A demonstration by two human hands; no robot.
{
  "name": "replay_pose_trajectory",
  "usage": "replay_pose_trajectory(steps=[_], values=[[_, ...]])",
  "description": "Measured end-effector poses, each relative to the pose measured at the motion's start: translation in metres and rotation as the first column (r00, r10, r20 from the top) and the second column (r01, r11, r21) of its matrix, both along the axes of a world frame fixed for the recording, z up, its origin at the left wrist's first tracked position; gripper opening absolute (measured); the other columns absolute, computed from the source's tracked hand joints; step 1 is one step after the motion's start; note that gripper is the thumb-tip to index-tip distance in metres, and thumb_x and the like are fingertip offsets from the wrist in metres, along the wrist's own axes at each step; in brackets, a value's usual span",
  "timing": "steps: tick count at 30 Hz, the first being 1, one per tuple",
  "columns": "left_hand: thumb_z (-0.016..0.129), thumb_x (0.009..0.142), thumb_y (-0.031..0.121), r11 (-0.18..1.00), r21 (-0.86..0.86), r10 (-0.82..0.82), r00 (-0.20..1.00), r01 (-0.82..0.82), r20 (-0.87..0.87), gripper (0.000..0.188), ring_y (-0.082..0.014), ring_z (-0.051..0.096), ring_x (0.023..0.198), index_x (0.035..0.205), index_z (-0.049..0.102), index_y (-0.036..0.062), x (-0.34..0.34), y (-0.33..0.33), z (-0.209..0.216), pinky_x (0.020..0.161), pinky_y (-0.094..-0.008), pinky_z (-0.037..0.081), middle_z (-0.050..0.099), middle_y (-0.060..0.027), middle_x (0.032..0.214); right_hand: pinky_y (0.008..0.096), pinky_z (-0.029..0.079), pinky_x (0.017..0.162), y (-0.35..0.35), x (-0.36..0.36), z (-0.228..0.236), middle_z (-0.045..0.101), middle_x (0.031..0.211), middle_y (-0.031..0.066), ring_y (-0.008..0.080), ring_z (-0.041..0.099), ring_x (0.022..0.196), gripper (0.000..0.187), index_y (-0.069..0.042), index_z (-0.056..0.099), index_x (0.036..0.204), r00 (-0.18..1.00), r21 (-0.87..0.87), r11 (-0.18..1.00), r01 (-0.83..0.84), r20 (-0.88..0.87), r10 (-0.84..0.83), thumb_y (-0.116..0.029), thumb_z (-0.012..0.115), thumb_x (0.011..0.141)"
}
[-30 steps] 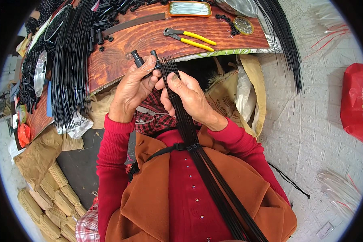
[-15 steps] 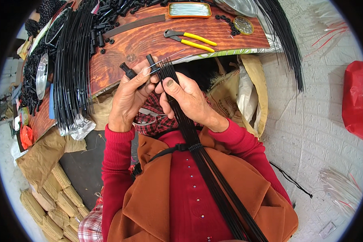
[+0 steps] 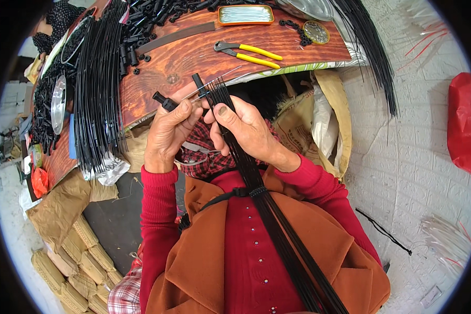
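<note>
My right hand point(image 3: 248, 128) is closed around a bundle of thin black rods point(image 3: 248, 165), thumb on top, near their upper ends. The bundle runs down across my front. My left hand point(image 3: 165, 131) is closed on a black stepped plastic fitting point(image 3: 163, 100), which sticks out past the thumb. A short black tube point(image 3: 198, 82) stands between the left fingertips and the rod ends. Beside it, thin light wires point(image 3: 230, 72) slant up to the right across the rod tips. Where the wires meet the left fingers is hard to make out.
On the wooden table point(image 3: 178, 63) lie yellow-handled nippers point(image 3: 248, 55), a tray of thin pins point(image 3: 246, 14), a round tin point(image 3: 316, 32), loose black tubes and a hanging bundle of black rods point(image 3: 97, 94). A paper sack point(image 3: 337, 120) stands under the table's right end.
The fitting in my left hand has dipped and tilted slightly. My right hand keeps its grip on the rods. The whole view has shifted a little.
</note>
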State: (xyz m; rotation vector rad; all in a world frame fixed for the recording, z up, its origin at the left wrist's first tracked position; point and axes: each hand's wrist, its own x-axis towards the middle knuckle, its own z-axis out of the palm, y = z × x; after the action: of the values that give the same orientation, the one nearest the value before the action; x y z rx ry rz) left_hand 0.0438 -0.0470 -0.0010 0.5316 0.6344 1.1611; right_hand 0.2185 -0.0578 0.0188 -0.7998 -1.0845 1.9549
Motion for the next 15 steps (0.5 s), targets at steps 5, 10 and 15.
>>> replay_pose_trajectory(steps=[5, 10, 15], values=[[0.06, 0.082, 0.01, 1.0, 0.0, 0.016, 1.0, -0.016, -0.013, 0.048, -0.0157, 0.061, 0.088, 0.122, 0.042, -0.0065, 0.01, 0.005, -0.004, 0.077, -0.0208, 0.052, 0.057, -0.0152, 0.106, 0.0219, 0.042, 0.043, 0.005, 0.005, -0.008, 0.052, 0.06, 0.0065, 0.0109, 0.05, 0.046, 0.038, 0.002, 0.046, 0.104, 1.0, 0.023, 1.0, 0.011, 0.003, -0.011, -0.034, 0.039, 0.093], [0.061, 0.082, 0.013, 0.998, 0.06, -0.004, 0.996, 0.009, -0.084, 0.048, -0.0115, 0.059, 0.08, 0.122, 0.043, -0.0059, 0.022, 0.005, 0.004, 0.073, -0.0198, 0.05, 0.059, -0.0136, 0.101, 0.022, 0.042, 0.042, 0.008, 0.013, -0.014, 0.051, 0.059, 0.0061, 0.0105, 0.05, 0.047, 0.035, 0.002, 0.047, 0.1, 0.998, 0.046, 0.998, 0.048, 0.032, -0.049, -0.032, 0.04, 0.093], [0.062, 0.08, 0.013, 0.993, 0.106, -0.028, 0.984, 0.047, -0.176, 0.048, -0.0059, 0.048, 0.063, 0.122, 0.045, -0.0054, 0.034, 0.009, 0.002, 0.059, -0.0161, 0.04, 0.06, -0.0088, 0.093, 0.0221, 0.042, 0.043, 0.011, 0.02, -0.017, 0.052, 0.059, 0.006, 0.0106, 0.05, 0.047, 0.034, 0.001, 0.048, 0.093, 0.996, 0.084, 0.995, 0.057, 0.057, -0.062, -0.032, 0.039, 0.093]])
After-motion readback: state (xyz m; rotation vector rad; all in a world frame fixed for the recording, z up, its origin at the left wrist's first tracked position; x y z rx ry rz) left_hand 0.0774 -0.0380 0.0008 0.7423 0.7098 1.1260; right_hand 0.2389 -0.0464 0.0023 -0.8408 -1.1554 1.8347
